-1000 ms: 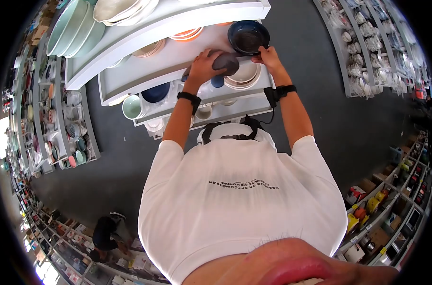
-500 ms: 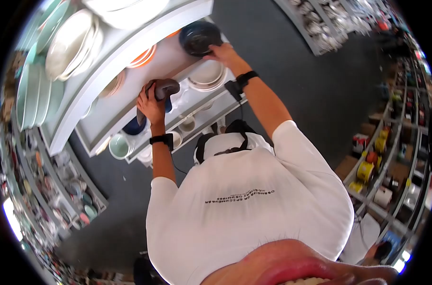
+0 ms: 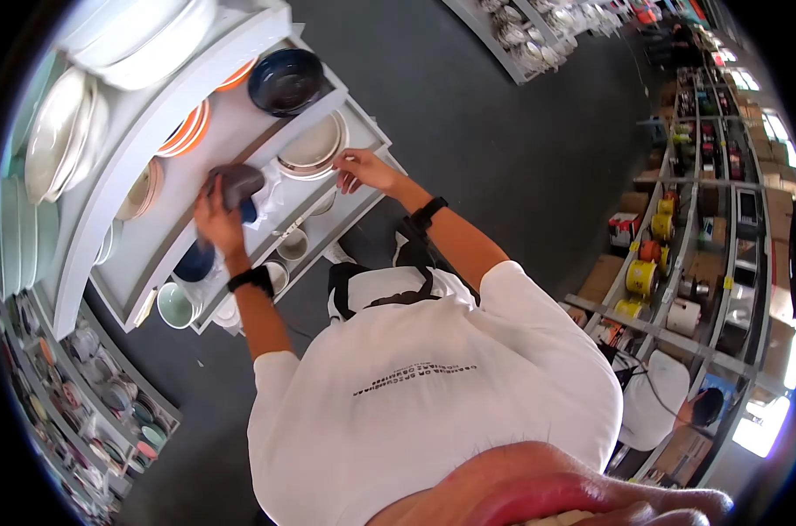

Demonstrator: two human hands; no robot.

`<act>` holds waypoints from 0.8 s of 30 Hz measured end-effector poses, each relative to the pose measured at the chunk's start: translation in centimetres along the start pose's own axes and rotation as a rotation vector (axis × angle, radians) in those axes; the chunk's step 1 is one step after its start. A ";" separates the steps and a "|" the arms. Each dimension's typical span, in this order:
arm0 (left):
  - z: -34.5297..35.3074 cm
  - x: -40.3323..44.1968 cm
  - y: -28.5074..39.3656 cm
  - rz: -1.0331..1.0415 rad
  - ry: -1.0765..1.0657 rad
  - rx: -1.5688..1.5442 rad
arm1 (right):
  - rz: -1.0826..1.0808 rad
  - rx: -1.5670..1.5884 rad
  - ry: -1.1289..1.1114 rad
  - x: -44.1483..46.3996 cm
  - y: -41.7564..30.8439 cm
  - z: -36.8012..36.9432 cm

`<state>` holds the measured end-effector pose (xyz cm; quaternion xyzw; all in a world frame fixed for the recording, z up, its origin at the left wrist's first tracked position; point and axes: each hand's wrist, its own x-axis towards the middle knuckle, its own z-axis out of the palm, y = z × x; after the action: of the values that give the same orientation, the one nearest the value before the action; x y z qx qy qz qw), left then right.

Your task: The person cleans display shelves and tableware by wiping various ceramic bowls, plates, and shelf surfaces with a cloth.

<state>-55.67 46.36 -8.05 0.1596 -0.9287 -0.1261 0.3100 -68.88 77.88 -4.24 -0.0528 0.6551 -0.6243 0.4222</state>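
Note:
My left hand [image 3: 218, 219] is closed around a dark brown cloth [image 3: 238, 184], bunched up and blurred by motion, at the front edge of the middle shelf [image 3: 207, 140]. Part of the cloth hangs below my fingers. My right hand [image 3: 364, 171] is in the air beside a stack of cream bowls [image 3: 314, 145], its fingers apart and loosely bent with nothing in them. At the right end of the middle shelf sits a dark blue bowl [image 3: 286, 83], apart from both hands.
Orange-rimmed bowls [image 3: 187, 130] stand along the middle shelf, with large white bowls [image 3: 144, 44] above. A pale green cup [image 3: 177, 305] and a blue bowl [image 3: 194, 261] are lower. A person in white [image 3: 656, 399] is at the right, by shelving with yellow spools [image 3: 640, 279].
My right hand has let go of the dark blue bowl and drawn back towards me. My left hand keeps hold of the cloth. The view has shifted, moving the shelves leftwards.

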 end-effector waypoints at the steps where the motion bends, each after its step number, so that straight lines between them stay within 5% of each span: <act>1: -0.4 -0.6 -1.1 -0.050 0.001 -0.086 | 0.002 -0.010 -0.061 -1.7 0.4 -0.9; 4: 1.0 -1.4 2.4 -0.059 0.171 0.082 | -0.003 -0.011 0.011 -5.3 2.8 -4.4; 6: 3.1 -1.5 7.1 0.182 0.157 0.031 | -0.024 0.030 0.051 -7.8 3.9 -7.0; 8: 7.8 -2.9 12.2 0.429 -0.150 -0.218 | -0.030 0.013 0.123 -10.3 4.6 -9.8; 13: 11.6 -10.1 33.7 0.302 -0.718 -0.783 | -0.316 -0.291 0.269 -16.2 11.8 -20.2; 16: 10.5 -11.3 46.8 0.527 -0.883 -0.969 | -0.394 -0.474 0.512 -22.8 16.2 -26.4; 18: 10.3 -11.4 54.3 0.628 -0.888 -1.033 | -0.514 -0.278 0.554 -27.6 18.9 -31.4; 20: 9.7 -11.9 60.8 0.689 -0.908 -1.091 | -0.405 0.007 0.429 -34.5 18.4 -35.4; 24: 7.0 -11.4 71.0 0.766 -0.763 -1.107 | -0.492 0.017 0.634 -43.6 17.6 -40.1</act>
<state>-66.83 116.73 4.08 -0.4053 -0.7635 -0.5022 0.0252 -57.85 138.66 -3.62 -0.0094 0.7156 -0.6975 0.0375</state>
